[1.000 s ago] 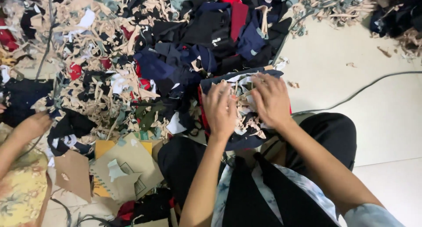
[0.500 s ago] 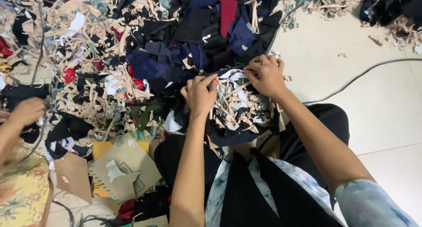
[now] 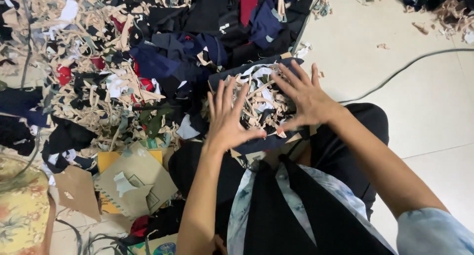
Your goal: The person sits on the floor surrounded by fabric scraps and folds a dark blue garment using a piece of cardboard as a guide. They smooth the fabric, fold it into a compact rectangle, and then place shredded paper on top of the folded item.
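Both hands, left hand (image 3: 228, 120) and right hand (image 3: 303, 96), hover spread-fingered over the scraps (image 3: 256, 101) on a navy cloth (image 3: 261, 144). Sorting step; next likely calls for gathering the scraps.

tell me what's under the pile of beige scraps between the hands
The beige scraps lie on a dark navy cloth, whose edges show around them. The left hand and right hand hover spread over them. What the cloth rests on is hidden.

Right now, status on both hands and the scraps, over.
Left hand open, fingers spread, over scrap bundle. Right hand open, same bundle. Bundle sits on dark cloth on lap. Big scrap heap just beyond.
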